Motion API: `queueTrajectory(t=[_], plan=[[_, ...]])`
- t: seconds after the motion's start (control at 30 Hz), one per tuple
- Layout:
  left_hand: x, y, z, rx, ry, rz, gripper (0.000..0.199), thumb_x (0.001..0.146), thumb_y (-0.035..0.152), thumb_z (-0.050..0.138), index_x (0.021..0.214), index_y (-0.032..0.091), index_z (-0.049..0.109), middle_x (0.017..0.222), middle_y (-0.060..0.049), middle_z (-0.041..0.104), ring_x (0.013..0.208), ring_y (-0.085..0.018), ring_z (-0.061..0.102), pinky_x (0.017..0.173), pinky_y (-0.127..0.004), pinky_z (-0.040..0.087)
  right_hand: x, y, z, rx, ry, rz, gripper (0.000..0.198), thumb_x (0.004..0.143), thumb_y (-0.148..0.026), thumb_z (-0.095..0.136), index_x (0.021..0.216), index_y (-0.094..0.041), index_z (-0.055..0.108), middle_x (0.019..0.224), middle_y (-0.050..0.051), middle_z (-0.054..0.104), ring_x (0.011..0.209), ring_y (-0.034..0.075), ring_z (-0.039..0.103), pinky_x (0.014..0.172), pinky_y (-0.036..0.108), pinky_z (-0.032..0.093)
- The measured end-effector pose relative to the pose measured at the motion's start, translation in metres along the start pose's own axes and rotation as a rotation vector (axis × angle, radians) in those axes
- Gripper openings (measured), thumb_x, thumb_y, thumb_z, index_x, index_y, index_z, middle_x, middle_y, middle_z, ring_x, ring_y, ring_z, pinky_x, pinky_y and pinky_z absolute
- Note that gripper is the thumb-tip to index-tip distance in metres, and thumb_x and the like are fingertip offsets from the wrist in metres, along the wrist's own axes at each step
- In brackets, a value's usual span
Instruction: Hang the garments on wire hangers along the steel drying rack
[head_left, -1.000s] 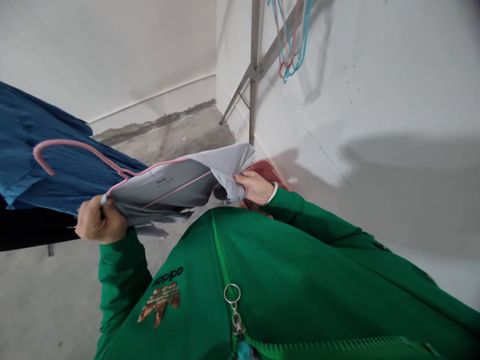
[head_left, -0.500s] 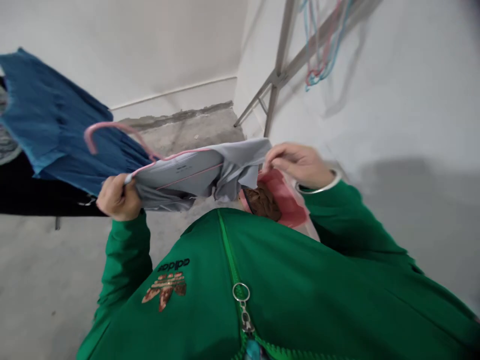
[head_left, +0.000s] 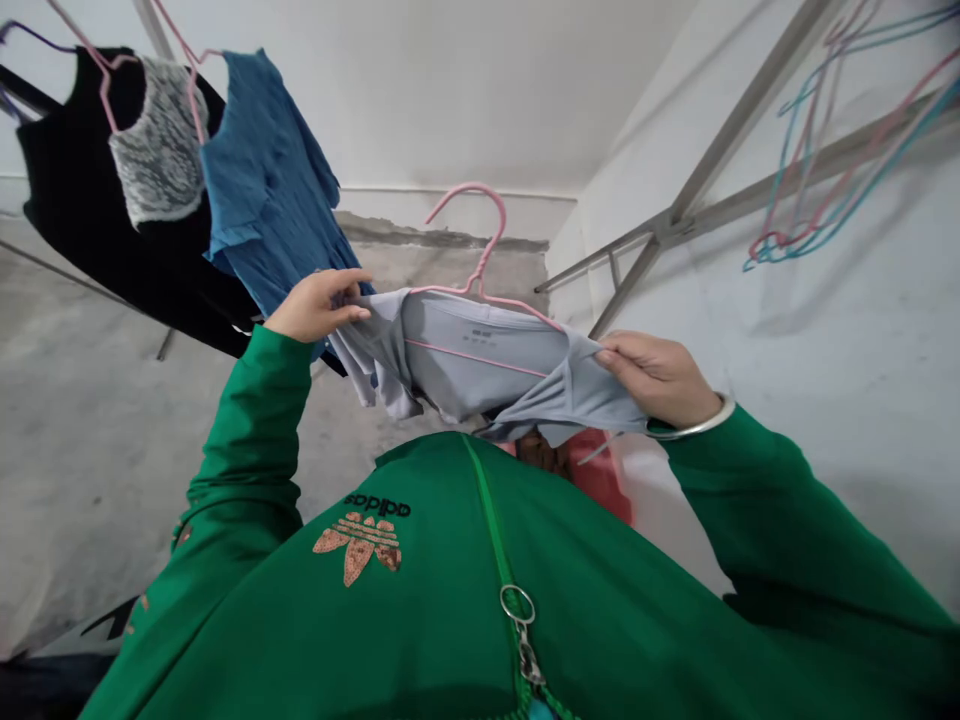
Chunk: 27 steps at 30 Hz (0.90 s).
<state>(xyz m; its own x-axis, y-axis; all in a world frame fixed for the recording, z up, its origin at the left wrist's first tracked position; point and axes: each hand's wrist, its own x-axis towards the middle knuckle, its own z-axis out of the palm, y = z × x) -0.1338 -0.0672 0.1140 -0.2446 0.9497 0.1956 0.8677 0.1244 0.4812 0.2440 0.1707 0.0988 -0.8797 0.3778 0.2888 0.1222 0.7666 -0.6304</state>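
Note:
A light grey shirt (head_left: 442, 322) hangs on a pink hanger (head_left: 478, 283) in front of my chest, its neckline facing up. The hanger's hook points away from me, and its lower bar shows through the neck opening. My left hand (head_left: 319, 305) pinches the cloth at the left shoulder between thumb and fingers. At the opposite shoulder, my right hand (head_left: 660, 378) grips the fabric near the hanger's end. The shirt's lower part drops out of sight below the neckline.
At left hang a blue garment (head_left: 262, 160), a grey-white lace-patterned piece (head_left: 161, 150) and a black garment (head_left: 67, 180). Blue and pink hangers (head_left: 806, 235) dangle from a metal rack (head_left: 667, 225) at right. A pink basin (head_left: 604, 480) with brown cloth (head_left: 541, 455) is below.
The shirt and hanger have moved right in view and turned, the hook now standing upright. My left hand has shifted from the hanger's end to the shoulder cloth; my right now grips the other shoulder.

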Motion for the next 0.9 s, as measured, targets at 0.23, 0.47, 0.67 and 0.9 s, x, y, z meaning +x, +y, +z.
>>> queueTrajectory(t=[0.23,0.47,0.67,0.9], plan=[[-0.044,-0.054,0.019,0.091,0.27,-0.405,0.036,0.075,0.039,0.056,0.1,0.014,0.066,0.078,-0.004,0.06,0.074,-0.018,0.054,0.077,-0.032,0.047,0.007,-0.005,-0.002,0.13,-0.011,0.217,0.041,0.083,-0.058,0.052,0.069,-0.02,0.059,0.062,0.002,0.055,0.059,0.015,0.051,0.058,0.027,0.042],[-0.012,-0.034,0.059,-0.345,0.601,-0.519,0.025,0.074,0.039,0.063,0.082,0.016,0.065,0.079,-0.003,0.063,0.076,-0.015,0.055,0.076,-0.027,0.044,0.017,-0.004,-0.007,0.139,-0.087,0.267,0.038,0.081,-0.057,0.054,0.068,-0.021,0.06,0.062,0.003,0.054,0.06,0.017,0.051,0.058,0.029,0.042],[0.043,-0.029,0.066,-0.956,0.756,-0.688,0.012,0.07,0.02,0.063,0.065,0.016,0.052,0.056,0.004,0.05,0.054,-0.009,0.046,0.057,-0.021,0.039,0.015,0.003,-0.001,0.162,-0.074,0.251,0.032,0.084,-0.049,0.054,0.071,-0.021,0.06,0.067,0.002,0.056,0.064,0.016,0.052,0.061,0.028,0.043],[0.025,-0.048,0.054,-1.226,0.551,-0.773,0.022,0.066,0.025,0.061,0.061,0.019,0.04,0.044,0.007,0.038,0.039,-0.007,0.037,0.043,-0.02,0.032,0.003,0.008,0.005,0.192,0.003,0.319,0.032,0.083,-0.05,0.055,0.07,-0.021,0.06,0.064,0.002,0.052,0.062,0.016,0.049,0.06,0.028,0.042]])
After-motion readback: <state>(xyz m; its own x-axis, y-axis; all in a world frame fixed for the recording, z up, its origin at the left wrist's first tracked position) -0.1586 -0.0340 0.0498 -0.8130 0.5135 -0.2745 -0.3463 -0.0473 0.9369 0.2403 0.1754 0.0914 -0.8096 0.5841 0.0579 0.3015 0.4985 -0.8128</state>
